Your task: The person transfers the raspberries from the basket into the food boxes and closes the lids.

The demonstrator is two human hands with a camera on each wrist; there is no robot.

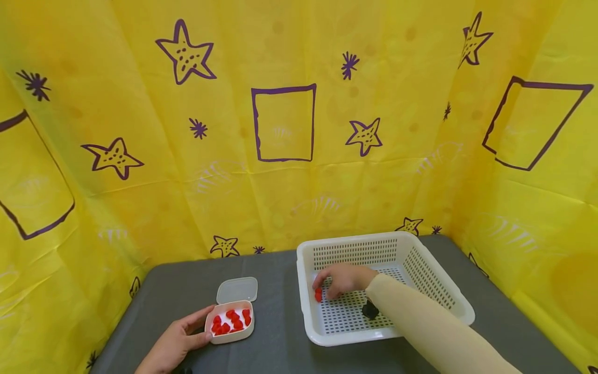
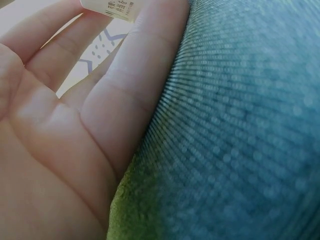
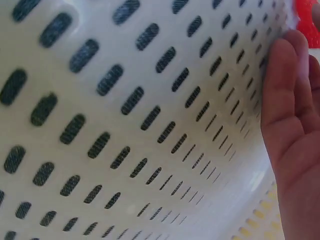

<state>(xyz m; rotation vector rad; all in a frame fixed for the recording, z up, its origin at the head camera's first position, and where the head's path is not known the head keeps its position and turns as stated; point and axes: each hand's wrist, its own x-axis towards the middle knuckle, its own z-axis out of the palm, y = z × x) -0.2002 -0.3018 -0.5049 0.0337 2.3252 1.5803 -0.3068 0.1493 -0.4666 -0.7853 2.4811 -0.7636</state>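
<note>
My left hand (image 1: 175,340) holds a small cream box (image 1: 232,338) at its left end, thumb at the front and fingers behind. Several small red pieces (image 1: 236,324) lie on the white inside of the box. In the left wrist view, a printed corner of the box (image 2: 107,7) shows between the fingers. My right hand (image 1: 345,278) reaches down into a white perforated basket (image 1: 322,338), fingers spread loosely beside a red piece (image 1: 318,295) by the left wall. The right wrist view has this red piece (image 3: 306,22) just past the fingertips (image 3: 283,50).
Behind the box lies a translucent lid (image 1: 237,290). A black object (image 1: 370,310) is in the basket under the right forearm. The grey table (image 1: 275,291) is enclosed by a yellow curtain (image 1: 289,208) with purple drawings.
</note>
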